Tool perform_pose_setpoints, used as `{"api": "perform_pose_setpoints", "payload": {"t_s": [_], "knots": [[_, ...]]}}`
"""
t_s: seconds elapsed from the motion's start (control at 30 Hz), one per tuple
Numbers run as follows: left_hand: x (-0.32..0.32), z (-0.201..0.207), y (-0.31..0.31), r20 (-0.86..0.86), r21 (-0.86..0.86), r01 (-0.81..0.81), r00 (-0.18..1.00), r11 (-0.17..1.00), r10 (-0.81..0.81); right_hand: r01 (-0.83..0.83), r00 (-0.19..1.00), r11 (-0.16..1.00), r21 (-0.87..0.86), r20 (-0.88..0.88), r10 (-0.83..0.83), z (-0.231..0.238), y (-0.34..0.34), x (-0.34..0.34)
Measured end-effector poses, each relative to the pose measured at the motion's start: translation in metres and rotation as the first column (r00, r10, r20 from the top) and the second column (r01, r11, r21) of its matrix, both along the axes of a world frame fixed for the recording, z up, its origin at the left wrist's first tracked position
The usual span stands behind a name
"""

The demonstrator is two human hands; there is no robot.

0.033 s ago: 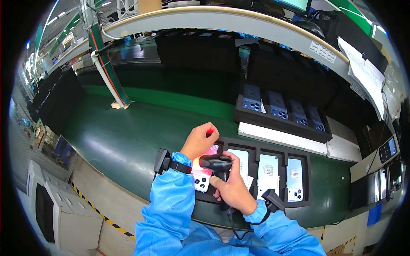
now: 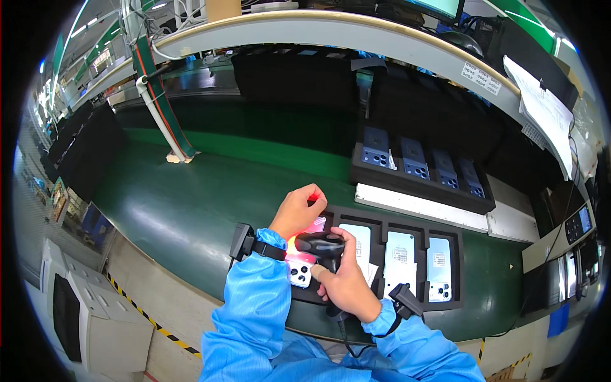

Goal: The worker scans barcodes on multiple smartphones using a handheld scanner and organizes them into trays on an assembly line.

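My right hand (image 2: 349, 283) is wrapped round a black handheld barcode scanner (image 2: 323, 245), its cable hanging toward the table's front edge. Red light from it falls on the leftmost light-coloured smartphone (image 2: 300, 274), which lies back up at the left end of a black foam tray (image 2: 456, 270). Beyond the scanner, my left hand (image 2: 298, 213) is held over that phone's far end with fingers curled together; whatever lies between them is hidden. To the right, three more pale smartphones sit in the tray: one (image 2: 363, 245) partly behind the right hand, another (image 2: 400, 254), and the last (image 2: 439, 267).
Behind the tray, a second black foam tray (image 2: 420, 181) holds several dark blue phones, with a white bar (image 2: 420, 207) in front of it. A shelf (image 2: 331, 28) spans above the green table (image 2: 184, 197). A pole (image 2: 159, 118) stands left; a grey device (image 2: 573, 232) sits right.
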State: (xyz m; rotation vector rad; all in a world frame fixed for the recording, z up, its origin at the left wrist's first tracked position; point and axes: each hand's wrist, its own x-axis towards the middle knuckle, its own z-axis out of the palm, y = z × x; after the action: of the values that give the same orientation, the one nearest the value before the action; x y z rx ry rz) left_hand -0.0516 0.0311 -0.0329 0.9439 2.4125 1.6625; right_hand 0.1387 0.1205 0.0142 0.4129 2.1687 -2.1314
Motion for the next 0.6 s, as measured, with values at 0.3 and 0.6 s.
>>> {"api": "perform_pose_setpoints", "payload": {"t_s": [0.3, 0.6], "knots": [[0.008, -0.003, -0.007, 0.0, 0.003, 0.001, 1.0, 1.0, -0.001, -0.14, 0.99, 0.981, -0.134, -0.023, 0.138, -0.01, 0.037, 0.034], [0.014, 0.002, -0.008, -0.299, -0.323, -0.217, 0.947, 0.921, 0.118, 0.575, 0.817, 0.782, 0.241, -0.129, -0.561, 0.015, 0.22, 0.14]]}}
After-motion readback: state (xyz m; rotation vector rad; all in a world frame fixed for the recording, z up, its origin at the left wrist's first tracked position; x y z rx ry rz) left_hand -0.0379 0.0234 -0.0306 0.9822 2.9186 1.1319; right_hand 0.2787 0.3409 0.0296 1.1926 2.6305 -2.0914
